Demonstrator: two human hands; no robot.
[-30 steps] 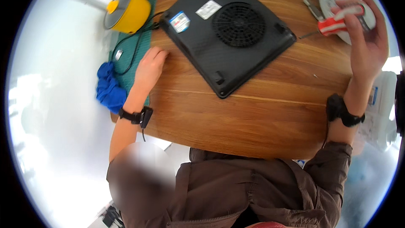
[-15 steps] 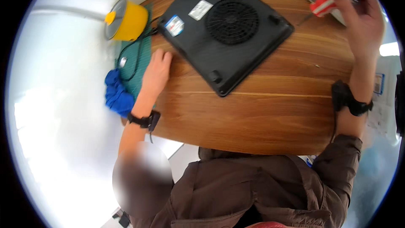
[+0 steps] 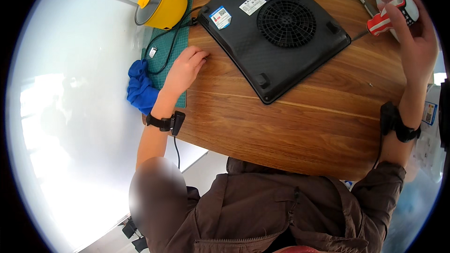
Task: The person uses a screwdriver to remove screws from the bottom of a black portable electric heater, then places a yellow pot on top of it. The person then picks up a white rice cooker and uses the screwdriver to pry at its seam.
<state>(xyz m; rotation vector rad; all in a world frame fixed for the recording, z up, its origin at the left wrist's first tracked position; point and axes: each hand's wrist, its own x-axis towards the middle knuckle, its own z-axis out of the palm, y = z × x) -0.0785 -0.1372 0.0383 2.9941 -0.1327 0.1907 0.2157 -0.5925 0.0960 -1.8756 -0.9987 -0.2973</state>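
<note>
A black induction cooker (image 3: 241, 42) lies upside down on the wooden table, its round fan grille (image 3: 287, 22) facing up. My right hand (image 3: 415, 37) is closed around the red-and-white handle of a screwdriver (image 3: 385, 21). The metal shaft slants down toward the cooker's right corner; whether its tip touches the corner is unclear. Left of the cooker, my left hand (image 3: 183, 69) rests over the table with fingers loosely bent, a little apart, and nothing visible in them. It sits beside the green cutting mat (image 3: 176, 86), apart from the cooker.
A yellow pot with a lid (image 3: 168, 7) stands at the back left. Near it are a black cord (image 3: 174, 47) and a bunched blue cloth (image 3: 140, 86). A thin grey tool (image 3: 367, 3) lies at the back right, and a tiny screw-like piece (image 3: 370, 84) lies on the table.
The view has shifted, so the tabletop things appear farther right. My left hand's fingers have lifted and turned toward the cooker. The screwdriver stays in my right hand, its shaft nearer the cooker's corner.
</note>
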